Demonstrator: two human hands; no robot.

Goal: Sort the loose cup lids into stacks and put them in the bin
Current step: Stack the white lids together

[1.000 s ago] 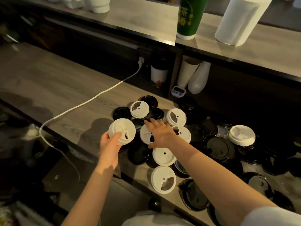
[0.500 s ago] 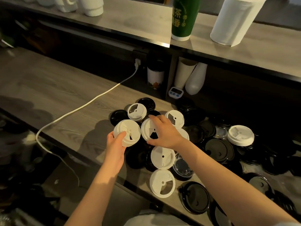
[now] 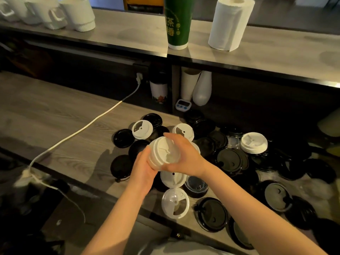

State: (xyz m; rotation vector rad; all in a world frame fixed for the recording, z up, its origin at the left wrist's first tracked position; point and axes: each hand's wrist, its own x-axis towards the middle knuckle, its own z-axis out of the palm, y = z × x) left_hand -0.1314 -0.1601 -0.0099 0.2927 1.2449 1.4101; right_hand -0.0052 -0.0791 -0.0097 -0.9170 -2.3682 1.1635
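I'm gripping the white lids (image 3: 162, 153) between left hand (image 3: 144, 169) and right hand (image 3: 185, 157); a loose lid (image 3: 171, 179) is lying just beneath (nearer my right).

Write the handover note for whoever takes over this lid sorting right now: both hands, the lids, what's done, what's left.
Left hand: grips the held white lids from below.
Right hand: curled over the same lids from above, holding them together above the counter.
Done: one white stack stands at the right of the pile.
Left: several loose white lids lie singly, the black lids are unsorted, and a clear lid sits among them. No bin is in view, so nothing is visibly binned.
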